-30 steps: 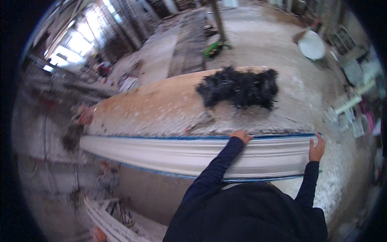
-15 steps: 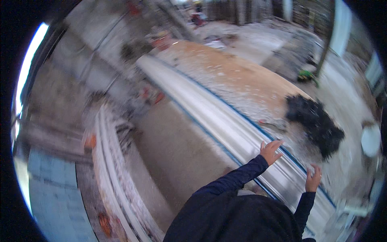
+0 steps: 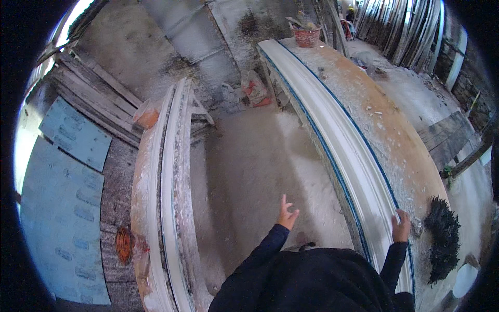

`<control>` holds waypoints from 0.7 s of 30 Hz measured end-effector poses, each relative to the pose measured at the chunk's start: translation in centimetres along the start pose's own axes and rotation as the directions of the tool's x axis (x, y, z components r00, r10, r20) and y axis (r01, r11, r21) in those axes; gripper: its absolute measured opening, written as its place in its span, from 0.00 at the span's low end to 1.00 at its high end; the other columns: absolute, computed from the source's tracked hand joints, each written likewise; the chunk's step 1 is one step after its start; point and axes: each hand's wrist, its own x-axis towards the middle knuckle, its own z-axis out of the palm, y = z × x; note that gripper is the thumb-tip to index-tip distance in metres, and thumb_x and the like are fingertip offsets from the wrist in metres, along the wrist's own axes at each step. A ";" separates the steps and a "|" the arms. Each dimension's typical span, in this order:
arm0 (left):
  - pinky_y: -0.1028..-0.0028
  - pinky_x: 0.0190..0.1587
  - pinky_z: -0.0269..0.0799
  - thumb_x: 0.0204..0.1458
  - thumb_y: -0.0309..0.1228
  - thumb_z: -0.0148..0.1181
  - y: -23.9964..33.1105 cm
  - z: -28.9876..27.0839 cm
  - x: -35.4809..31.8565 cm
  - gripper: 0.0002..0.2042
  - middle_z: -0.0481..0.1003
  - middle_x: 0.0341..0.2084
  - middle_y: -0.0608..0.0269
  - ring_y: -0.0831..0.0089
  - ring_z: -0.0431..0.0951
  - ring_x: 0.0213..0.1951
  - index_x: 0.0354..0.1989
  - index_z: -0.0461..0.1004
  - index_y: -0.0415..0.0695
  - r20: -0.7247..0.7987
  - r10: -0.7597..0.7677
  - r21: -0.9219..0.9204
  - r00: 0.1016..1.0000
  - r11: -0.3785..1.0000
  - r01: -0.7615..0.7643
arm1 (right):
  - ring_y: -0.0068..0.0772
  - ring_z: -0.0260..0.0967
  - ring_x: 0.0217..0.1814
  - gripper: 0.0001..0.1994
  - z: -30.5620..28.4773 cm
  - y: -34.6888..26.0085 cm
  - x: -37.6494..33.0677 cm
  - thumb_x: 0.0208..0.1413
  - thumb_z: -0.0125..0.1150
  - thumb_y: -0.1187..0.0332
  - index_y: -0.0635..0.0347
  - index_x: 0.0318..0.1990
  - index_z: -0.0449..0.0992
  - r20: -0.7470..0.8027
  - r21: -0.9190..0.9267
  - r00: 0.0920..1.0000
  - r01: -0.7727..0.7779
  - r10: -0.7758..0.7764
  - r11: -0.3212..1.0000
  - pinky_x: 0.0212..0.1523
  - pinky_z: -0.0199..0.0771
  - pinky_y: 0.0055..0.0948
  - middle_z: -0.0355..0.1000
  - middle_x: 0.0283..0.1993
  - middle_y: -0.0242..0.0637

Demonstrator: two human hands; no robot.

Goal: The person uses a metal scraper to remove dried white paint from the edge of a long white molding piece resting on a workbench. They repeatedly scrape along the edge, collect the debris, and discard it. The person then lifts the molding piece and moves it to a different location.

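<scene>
Resting on the long white plaster moulding (image 3: 353,156) atop the dusty brown workbench (image 3: 400,140), the right hand (image 3: 401,227) pressed its fingers flat and together. Beside lay black fibre (image 3: 443,244). The left hand (image 3: 286,212) hung spread over the powdery floor (image 3: 260,171).

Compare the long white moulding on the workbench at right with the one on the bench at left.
The right moulding is clean white with blue edging, and the right hand rests on it. The left moulding is grubbier, crusted with plaster, untouched; the left hand hangs free. Both are long, white and ribbed.
</scene>
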 end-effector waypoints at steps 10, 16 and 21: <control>0.63 0.41 0.70 0.50 0.36 0.54 -0.3 -2.6 10.4 0.40 0.55 0.53 0.47 0.65 0.66 0.48 0.62 0.30 0.51 0.049 -0.212 -0.276 0.976 0.936 0.217 | 0.47 0.63 0.49 0.23 7.7 -9.2 11.7 0.44 0.59 0.62 0.46 0.51 0.64 0.176 -0.026 0.982 -0.064 0.068 0.998 0.47 0.63 0.42 0.64 0.50 0.43; 0.62 0.42 0.67 0.51 0.44 0.50 -0.1 -0.2 20.2 0.38 0.62 0.51 0.55 0.64 0.71 0.42 0.62 0.28 0.61 0.382 -0.447 -0.418 0.809 0.698 0.582 | 0.47 0.63 0.49 0.24 11.6 -7.9 18.5 0.47 0.55 0.58 0.50 0.53 0.61 0.168 -0.067 0.973 -0.149 0.158 0.987 0.46 0.63 0.43 0.63 0.51 0.44; 0.64 0.44 0.63 0.51 0.43 0.49 -2.7 3.6 32.4 0.35 0.60 0.53 0.60 0.64 0.69 0.44 0.62 0.34 0.60 0.424 -0.441 -0.477 0.791 0.634 0.609 | 0.49 0.67 0.40 0.21 15.8 -6.6 23.5 0.50 0.50 0.51 0.56 0.46 0.67 0.184 -0.071 0.929 -0.314 0.322 0.947 0.38 0.66 0.43 0.70 0.38 0.48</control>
